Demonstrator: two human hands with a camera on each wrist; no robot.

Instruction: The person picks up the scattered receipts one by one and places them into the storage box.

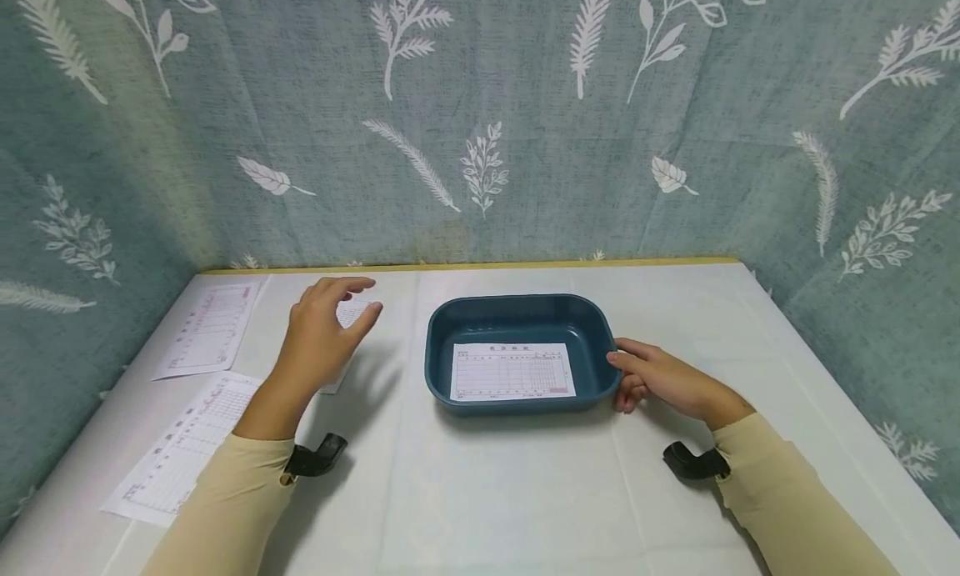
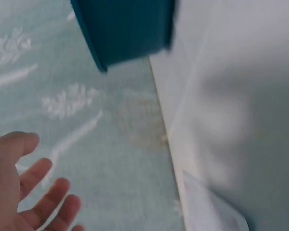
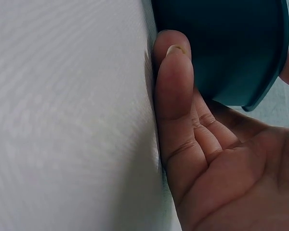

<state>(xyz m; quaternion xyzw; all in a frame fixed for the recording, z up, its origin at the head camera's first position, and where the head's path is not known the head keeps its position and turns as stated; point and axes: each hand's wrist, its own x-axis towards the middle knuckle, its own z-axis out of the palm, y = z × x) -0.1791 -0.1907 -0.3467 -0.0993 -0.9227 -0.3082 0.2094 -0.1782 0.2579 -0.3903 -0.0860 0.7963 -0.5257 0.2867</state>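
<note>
A dark teal plastic basin (image 1: 521, 407) stands on the white table, with a printed form slip (image 1: 513, 372) lying flat inside it. At the basin's right end, my right hand (image 1: 667, 380) holds the wall, thumb by the rim and the other fingers curled low on the outside. The right wrist view shows those fingers (image 3: 176, 86) against the basin's outer side, close to the tabletop. My left hand (image 1: 318, 326) hovers to the left of the basin, thumb and fingers apart and nothing between them. Behind it, a white paper (image 1: 351, 311) is partly hidden.
Two printed sheets lie at the table's left side, one farther back (image 1: 210, 326) and one nearer (image 1: 187, 447), the latter partly covered by the left forearm. A green-grey leaf-patterned cloth (image 1: 480, 142) surrounds the table's back and sides. Each wrist wears a black device (image 1: 318, 457).
</note>
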